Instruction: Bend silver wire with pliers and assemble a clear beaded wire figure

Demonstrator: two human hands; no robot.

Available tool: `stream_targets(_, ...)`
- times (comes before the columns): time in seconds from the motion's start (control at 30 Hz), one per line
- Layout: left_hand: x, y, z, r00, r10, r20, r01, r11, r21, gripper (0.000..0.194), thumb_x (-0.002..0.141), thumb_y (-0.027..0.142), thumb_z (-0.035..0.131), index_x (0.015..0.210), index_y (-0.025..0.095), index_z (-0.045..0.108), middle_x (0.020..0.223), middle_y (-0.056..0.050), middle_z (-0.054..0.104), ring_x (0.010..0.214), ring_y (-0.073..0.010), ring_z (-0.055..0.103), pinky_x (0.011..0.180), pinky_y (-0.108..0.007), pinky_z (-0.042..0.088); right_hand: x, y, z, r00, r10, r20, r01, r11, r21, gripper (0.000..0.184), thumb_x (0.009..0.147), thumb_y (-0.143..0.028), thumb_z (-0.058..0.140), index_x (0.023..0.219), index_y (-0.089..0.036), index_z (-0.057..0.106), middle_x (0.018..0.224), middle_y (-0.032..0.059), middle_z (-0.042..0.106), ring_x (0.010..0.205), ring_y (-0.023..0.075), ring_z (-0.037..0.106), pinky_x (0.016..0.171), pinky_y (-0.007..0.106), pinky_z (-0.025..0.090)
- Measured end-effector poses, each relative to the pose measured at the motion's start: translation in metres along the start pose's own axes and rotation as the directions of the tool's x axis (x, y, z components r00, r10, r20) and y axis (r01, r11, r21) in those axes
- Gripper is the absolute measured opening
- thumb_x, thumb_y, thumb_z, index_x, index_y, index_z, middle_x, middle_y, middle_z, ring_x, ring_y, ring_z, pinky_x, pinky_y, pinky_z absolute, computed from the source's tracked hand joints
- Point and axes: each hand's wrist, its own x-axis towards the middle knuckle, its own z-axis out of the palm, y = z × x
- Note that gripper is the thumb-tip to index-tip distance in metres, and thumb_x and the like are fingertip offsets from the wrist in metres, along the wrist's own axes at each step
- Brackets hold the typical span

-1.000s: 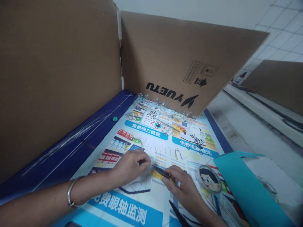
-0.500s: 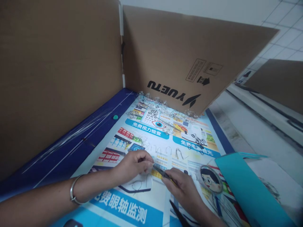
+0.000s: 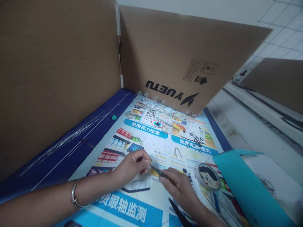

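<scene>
My left hand (image 3: 132,165) rests on a printed poster (image 3: 132,214) with its fingers pinched on a small piece I cannot make out. My right hand (image 3: 181,187) grips slim dark pliers (image 3: 159,171) whose tip meets the left fingertips. A bent wire shape (image 3: 139,184) lies under the hands. A few bent wire hooks (image 3: 165,151) lie in a row just beyond. A silver bangle (image 3: 75,194) circles my left wrist.
Cardboard walls stand at left (image 3: 59,69) and behind (image 3: 180,53). Clear beads (image 3: 151,102) are heaped at the back wall, small black rings (image 3: 196,138) lie mid-right. A teal folder (image 3: 246,186) lies at right, a round lens (image 3: 209,176) beside it. A green pin (image 3: 114,117) sits on the blue border.
Both hands stay together at the pliers' tip, shifting slightly; the view has moved a little.
</scene>
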Motion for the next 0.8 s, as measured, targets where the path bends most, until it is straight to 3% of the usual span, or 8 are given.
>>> stream_targets(0.47,-0.0001,-0.0042,0.0021,0.999,0.038,-0.016,-0.038,0.999,-0.006,0.025,0.074,0.036,0.062,0.068,0.015,0.05,0.052,0.005,0.049,0.048,-0.0085,0.044,0.051,-0.021,0.036,0.0003,0.0018,0.0011,1.0,-0.024,-0.013,0.025,0.997,0.067,0.025,0.087,-0.031,0.046,0.065,-0.019,0.047,0.063,-0.0022,0.049,0.06,0.0114,0.048,0.055,0.022,0.031)
stream_targets(0.8,-0.0012,-0.0075,-0.0007,1.0,-0.023,-0.015,0.024,0.998,0.049,0.032,0.074,0.04,0.063,0.091,0.012,0.068,0.054,0.001,0.052,0.052,-0.01,0.046,0.054,-0.023,0.035,0.0012,0.0014,0.0011,0.999,0.004,-0.036,-0.002,0.998,0.06,0.025,0.086,-0.03,0.046,0.064,-0.019,0.046,0.061,-0.003,0.047,0.058,0.0107,0.046,0.054,0.022,0.031)
